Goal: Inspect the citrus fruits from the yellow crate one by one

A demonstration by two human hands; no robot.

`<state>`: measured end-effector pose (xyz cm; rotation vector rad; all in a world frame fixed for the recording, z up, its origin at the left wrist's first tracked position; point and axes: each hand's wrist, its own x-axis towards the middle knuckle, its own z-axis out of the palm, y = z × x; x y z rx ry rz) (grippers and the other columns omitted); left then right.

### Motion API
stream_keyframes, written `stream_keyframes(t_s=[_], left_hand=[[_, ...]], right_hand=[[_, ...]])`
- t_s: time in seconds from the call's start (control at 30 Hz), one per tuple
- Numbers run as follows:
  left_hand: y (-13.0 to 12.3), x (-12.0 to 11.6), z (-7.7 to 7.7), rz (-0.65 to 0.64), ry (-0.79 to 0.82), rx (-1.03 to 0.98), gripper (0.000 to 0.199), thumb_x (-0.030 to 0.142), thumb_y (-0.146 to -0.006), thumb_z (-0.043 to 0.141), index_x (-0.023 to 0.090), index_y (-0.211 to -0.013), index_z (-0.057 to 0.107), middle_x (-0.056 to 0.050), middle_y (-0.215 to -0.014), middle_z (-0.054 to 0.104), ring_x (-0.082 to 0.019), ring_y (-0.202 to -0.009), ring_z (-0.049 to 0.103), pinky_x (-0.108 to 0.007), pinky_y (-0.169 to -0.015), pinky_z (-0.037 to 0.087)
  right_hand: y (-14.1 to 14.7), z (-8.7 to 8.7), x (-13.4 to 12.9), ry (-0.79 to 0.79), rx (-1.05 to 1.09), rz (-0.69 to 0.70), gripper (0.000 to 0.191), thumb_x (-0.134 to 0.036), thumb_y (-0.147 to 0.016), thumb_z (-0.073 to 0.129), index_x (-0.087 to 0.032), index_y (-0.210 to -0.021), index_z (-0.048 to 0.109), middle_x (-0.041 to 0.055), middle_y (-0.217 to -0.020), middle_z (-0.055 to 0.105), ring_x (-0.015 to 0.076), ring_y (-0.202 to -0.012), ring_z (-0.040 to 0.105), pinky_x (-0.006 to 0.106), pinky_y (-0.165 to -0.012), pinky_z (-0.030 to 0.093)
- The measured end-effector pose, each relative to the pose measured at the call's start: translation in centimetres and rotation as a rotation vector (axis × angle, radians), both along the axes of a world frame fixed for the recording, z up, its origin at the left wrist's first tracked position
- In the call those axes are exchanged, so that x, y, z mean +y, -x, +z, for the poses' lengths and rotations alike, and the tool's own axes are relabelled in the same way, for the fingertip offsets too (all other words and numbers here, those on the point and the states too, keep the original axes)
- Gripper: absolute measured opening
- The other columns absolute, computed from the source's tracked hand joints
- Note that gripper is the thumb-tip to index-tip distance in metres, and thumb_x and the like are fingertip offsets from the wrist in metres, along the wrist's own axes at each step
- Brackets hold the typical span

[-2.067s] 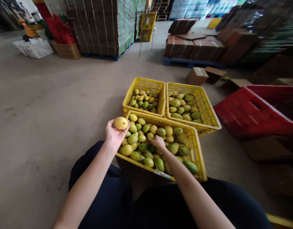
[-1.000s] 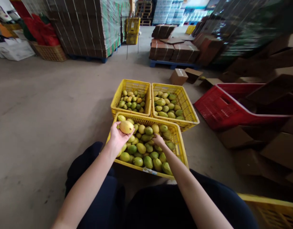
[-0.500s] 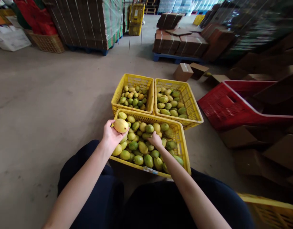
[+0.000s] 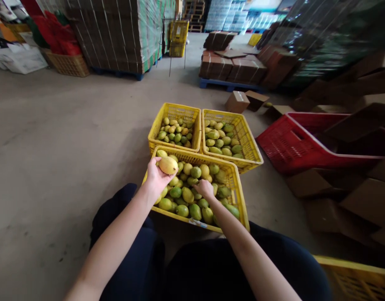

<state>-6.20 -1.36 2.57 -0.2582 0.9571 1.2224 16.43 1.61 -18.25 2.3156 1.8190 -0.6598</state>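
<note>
My left hand [image 4: 157, 177] holds a large yellow fruit [image 4: 168, 165] above the left side of the near yellow crate [image 4: 241, 196]. Thumb and fingers curl round the fruit. Inside that crate lie several green and yellow fruits [image 4: 188, 195]. My right hand [image 4: 205, 189] reaches down among them near the middle, its fingers bent and pointing down against the fruits. The fingertips are hidden, and what they grip, if anything, cannot be made out.
Two yellow crates with fruits, one back left [image 4: 152, 133] and one back right [image 4: 253, 146], adjoin the near crate. A red crate [image 4: 282, 142] and cardboard boxes [image 4: 364, 200] stand at the right. Another yellow crate [image 4: 352, 267] shows at the lower right.
My left hand has moved a little right with the yellow fruit, over the near crate. My right hand has shifted slightly down among the fruits. The view has tilted slightly up.
</note>
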Motion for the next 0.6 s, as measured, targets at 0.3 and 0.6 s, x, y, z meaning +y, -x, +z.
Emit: stream_keyframes(t_s=[0.3,0.6], left_hand=[[-2.4,-0.7,0.9,-0.099,-0.002,-0.031,0.018,0.026,-0.087,0.049,0.019,-0.101,0.059,-0.012,-0.096,0.065,-0.024,-0.083,0.064,-0.031,-0.062,0.056],[-2.3,-0.4,1.1,-0.086,0.0,-0.034,0.013,0.026,-0.088,0.049,0.02,-0.096,0.057,-0.009,-0.094,0.064,-0.022,-0.08,0.064,-0.03,-0.059,0.055]], right_hand=[[0.2,-0.4,-0.6,0.015,0.027,-0.068,0.038,-0.049,-0.09,0.062,-0.019,-0.112,0.069,0.0168,-0.117,0.071,0.0321,-0.11,0.068,0.035,-0.082,0.054],[1.5,-0.7,-0.8,-0.039,0.035,-0.039,0.03,-0.041,-0.093,0.059,-0.016,-0.101,0.072,0.0188,-0.11,0.072,0.0351,-0.109,0.068,0.038,-0.087,0.052]])
